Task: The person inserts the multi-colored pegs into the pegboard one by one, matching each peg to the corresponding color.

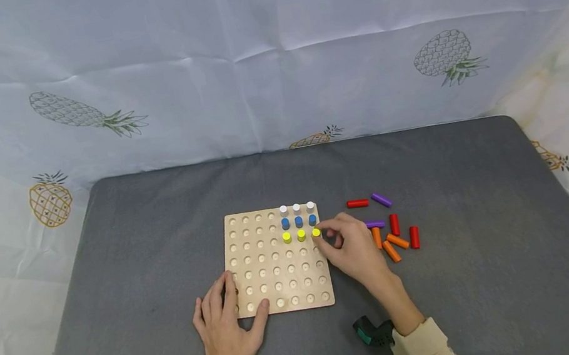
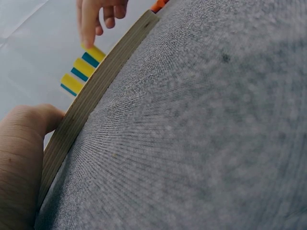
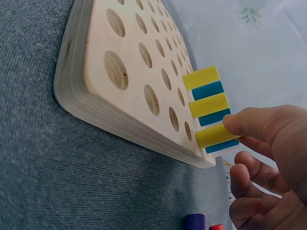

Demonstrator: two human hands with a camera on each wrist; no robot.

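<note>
On the table lies a light wooden pegboard with rows of round holes. White pegs, blue pegs and yellow pegs stand in three rows at its far right. My right hand pinches the rightmost yellow peg between thumb and index finger, its lower end at a hole by the right edge. The other right fingers curl loosely beside it. My left hand rests over the board's near left corner, fingers along the left edge and thumb on the near edge; its fingertips are partly hidden in the left wrist view.
Right of the board lie loose red pegs, orange pegs and purple pegs. A black and green object shows beside the right wrist. Grey cloth covers the table; a pineapple-print curtain hangs behind.
</note>
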